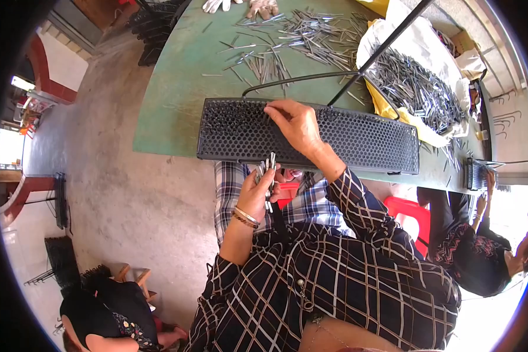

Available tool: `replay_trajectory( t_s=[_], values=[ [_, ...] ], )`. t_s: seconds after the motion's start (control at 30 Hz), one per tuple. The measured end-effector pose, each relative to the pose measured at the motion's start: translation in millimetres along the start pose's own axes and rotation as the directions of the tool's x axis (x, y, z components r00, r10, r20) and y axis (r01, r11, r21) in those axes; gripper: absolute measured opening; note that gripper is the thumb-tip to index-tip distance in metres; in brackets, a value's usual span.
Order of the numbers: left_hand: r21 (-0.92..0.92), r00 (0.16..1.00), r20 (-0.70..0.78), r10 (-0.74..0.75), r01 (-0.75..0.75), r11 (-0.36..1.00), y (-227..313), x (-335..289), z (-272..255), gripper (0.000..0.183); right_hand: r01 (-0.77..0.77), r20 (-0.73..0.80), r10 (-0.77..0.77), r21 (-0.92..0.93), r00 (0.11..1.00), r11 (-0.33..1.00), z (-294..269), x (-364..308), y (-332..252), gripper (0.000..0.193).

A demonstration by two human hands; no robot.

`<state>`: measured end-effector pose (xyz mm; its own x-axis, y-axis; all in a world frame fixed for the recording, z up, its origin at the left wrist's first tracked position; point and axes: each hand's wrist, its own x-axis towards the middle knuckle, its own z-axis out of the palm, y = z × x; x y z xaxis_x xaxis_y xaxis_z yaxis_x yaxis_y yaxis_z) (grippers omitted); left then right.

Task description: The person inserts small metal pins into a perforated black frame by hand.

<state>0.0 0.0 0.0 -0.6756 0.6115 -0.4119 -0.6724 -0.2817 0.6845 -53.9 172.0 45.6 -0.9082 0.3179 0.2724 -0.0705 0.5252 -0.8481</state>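
Observation:
A long black perforated metal rack [358, 138] lies across the near edge of the green table, its face full of round holes. Small dark pieces [232, 120] stand in many holes at its left end. Below the rack, my left hand [256, 190] is closed around a bunch of thin silvery metal rods [270, 164], their ends sticking out at top and bottom. Over the rack's upper middle, my right hand [299, 124] has thumb and fingers pinched together close to the holes. Whatever lies between those fingertips is too small to make out.
Many loose metal rods [317, 38] are strewn on the green table [176, 100]. A white and yellow sack [369, 41] heaped with rods stands to the right. Black bars [387, 44] rise from the rack. Other people [475, 252] sit nearby. A red stool [410, 214] is at right.

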Motion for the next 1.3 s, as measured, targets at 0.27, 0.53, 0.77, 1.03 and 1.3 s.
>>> replay_trajectory(
  t_s=[0.27,0.53,0.77,1.03,1.3],
  values=[
    [-0.024,0.998,0.036,0.047,-0.046,0.999,-1,2,-1,0.024,0.478,0.004,-0.498,-0.290,0.867,0.829,5,0,9,0.012],
    [-0.021,0.996,0.060,0.063,-0.061,0.998,1,3,1,0.020,0.507,0.081,-0.512,-0.339,0.855,0.793,5,-2,5,0.012],
    [0.011,0.997,0.057,0.054,-0.055,0.998,5,3,2,0.019,0.479,0.094,-0.479,-0.356,0.873,0.802,3,-1,13,0.014],
    [-0.038,0.991,0.008,0.131,-0.130,0.991,9,3,9,0.019,-0.005,0.369,-0.002,0.020,0.929,1.000,-23,-29,-14,0.022],
    [0.038,0.992,0.022,0.123,-0.123,0.992,8,-3,11,0.021,-0.372,0.363,0.264,0.267,0.893,0.889,-23,-40,-12,0.021]
  ],
)
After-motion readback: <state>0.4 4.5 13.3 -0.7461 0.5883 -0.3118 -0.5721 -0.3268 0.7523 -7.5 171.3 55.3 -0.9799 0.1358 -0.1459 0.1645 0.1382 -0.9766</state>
